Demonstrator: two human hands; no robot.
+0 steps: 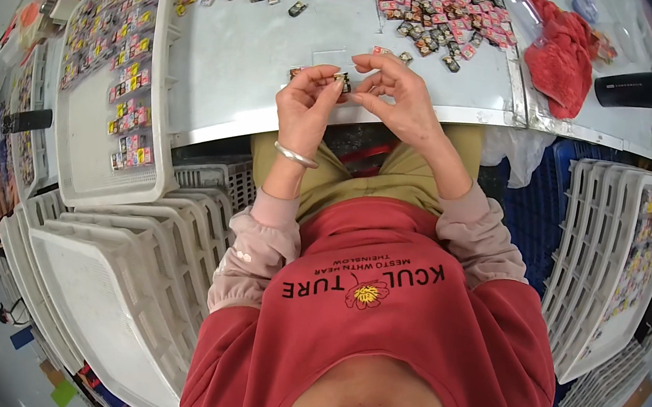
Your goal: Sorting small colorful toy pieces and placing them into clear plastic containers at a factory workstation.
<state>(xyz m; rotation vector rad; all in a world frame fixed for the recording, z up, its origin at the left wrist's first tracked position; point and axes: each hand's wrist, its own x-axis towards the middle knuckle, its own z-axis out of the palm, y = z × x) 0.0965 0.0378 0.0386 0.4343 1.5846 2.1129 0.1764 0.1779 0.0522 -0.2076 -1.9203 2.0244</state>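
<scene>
Our red sweatshirt is filling the foreground. Our left hand is pinching a small dark piece in its fingers above the counter's near edge; our right hand's fingers are curving beside it, though we cannot tell whether they are gripping.

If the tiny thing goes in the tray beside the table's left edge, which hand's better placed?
Probably the left hand: it pinches the small dark piece, and the white tray stands on that side. The right hand is farther from the tray; whether it touches the piece is unclear.
</scene>
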